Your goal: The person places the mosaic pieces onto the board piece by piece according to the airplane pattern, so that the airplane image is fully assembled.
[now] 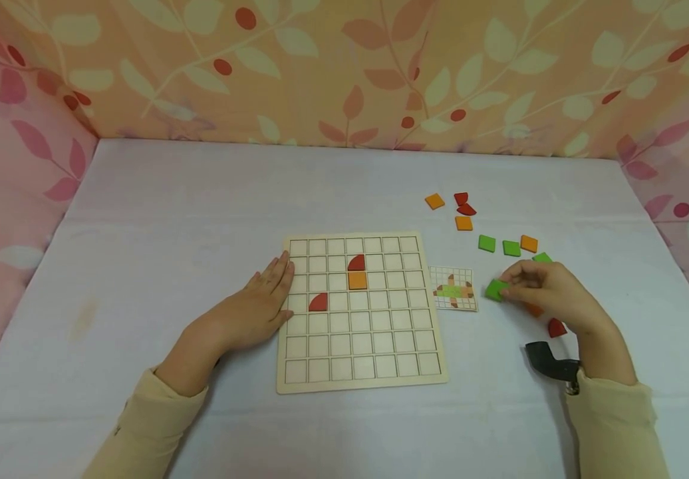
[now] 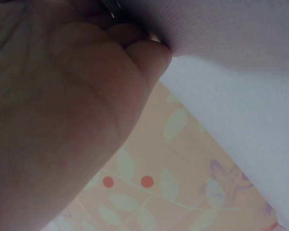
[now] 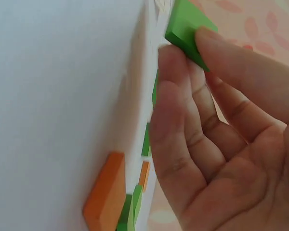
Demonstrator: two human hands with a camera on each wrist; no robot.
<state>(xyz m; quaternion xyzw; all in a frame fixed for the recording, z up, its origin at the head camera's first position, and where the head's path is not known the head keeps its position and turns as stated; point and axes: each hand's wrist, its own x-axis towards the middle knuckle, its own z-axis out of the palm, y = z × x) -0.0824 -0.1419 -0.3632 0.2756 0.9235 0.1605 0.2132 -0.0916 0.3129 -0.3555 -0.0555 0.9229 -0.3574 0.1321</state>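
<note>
My right hand [image 1: 551, 293] pinches a green square tile [image 1: 496, 290] between thumb and fingers, to the right of the pattern card [image 1: 453, 289]. Up close in the right wrist view, the thumb lies on the face of that green tile [image 3: 190, 29]. My left hand [image 1: 255, 306] rests with extended fingers along the left edge of the wooden grid board [image 1: 359, 386]. On the board sit an orange square tile [image 1: 358, 280], a red quarter-circle tile [image 1: 357, 263] directly above it, and another red quarter-circle tile [image 1: 318, 302] lower left.
Loose green tiles [image 1: 487, 243], orange tiles [image 1: 435, 201] and red tiles [image 1: 467, 209] lie scattered right of the board. A red piece [image 1: 556, 328] lies by the right wrist, near a black curved object [image 1: 551, 364] at the sleeve. Patterned cloth [image 1: 344, 73] walls the table's back.
</note>
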